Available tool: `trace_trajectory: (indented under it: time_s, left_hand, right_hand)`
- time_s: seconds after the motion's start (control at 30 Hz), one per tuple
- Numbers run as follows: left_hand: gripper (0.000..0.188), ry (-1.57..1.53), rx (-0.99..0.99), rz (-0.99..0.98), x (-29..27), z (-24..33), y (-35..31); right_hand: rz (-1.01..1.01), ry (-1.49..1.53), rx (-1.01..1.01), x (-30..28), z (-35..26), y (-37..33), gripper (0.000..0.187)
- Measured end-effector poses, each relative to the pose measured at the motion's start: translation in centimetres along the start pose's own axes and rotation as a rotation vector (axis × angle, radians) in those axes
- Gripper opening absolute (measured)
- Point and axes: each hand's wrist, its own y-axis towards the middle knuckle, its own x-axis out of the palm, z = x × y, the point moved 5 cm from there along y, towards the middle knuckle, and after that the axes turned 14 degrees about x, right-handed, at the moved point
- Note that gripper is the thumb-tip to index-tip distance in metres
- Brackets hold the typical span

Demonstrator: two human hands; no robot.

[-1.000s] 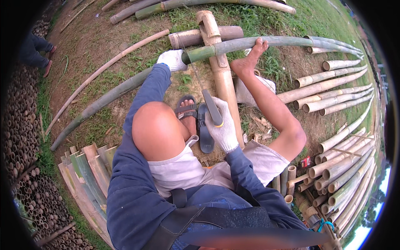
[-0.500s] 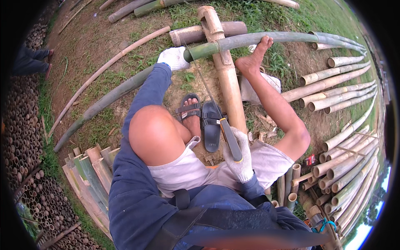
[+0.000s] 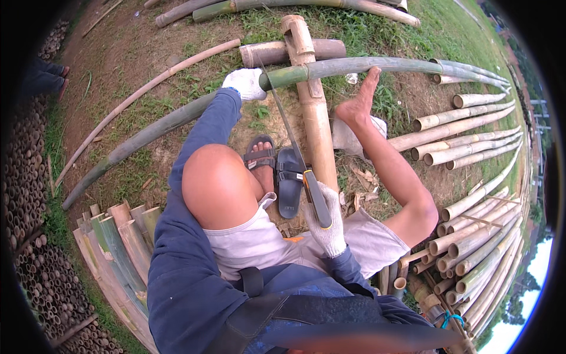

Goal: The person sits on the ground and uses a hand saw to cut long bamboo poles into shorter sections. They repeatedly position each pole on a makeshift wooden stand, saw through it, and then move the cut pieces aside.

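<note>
A long green bamboo pole (image 3: pixel 171 122) lies crosswise over a thick upright-lying bamboo post (image 3: pixel 318 130). My left hand (image 3: pixel 245 84), in a white knit glove, is wrapped round the pole just left of the post. Beside that hand, the thin blade of a hand saw (image 3: pixel 287 127) crosses the pole, its tip showing past the far side. In my gloved right hand (image 3: pixel 328 229) is the saw's grey and yellow handle, held near my lap. My bare right foot (image 3: pixel 361 101) rests its toes against the pole, right of the post.
A short bamboo log (image 3: pixel 262 53) passes under the post's far end. Cut bamboo poles (image 3: pixel 471 236) are piled at the right, and split lengths (image 3: pixel 127 242) stand at the left. One black sandal (image 3: pixel 289 189) lies off the foot. At the far left, another person's legs (image 3: pixel 50 76) show.
The whole view has shifted slightly. More of the saw blade now shows beyond the pole. My left hand keeps its grip on the bamboo, and my right hand still holds the handle.
</note>
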Motion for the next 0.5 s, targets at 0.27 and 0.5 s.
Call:
trace_trajectory:
  time_s: [0.27, 0.5]
  left_hand:
    - [0.051, 0.021, -0.003, 0.095, -0.7, 0.9, -1.0]
    - [0.054, 0.031, -0.002, 0.062, -0.6, 0.6, -0.8]
  right_hand:
    - [0.019, 0.138, -0.068, 10.1, -5.2, 22.0, 0.05]
    - [0.035, -0.063, -0.052, 2.1, -0.6, 4.2, 0.055]
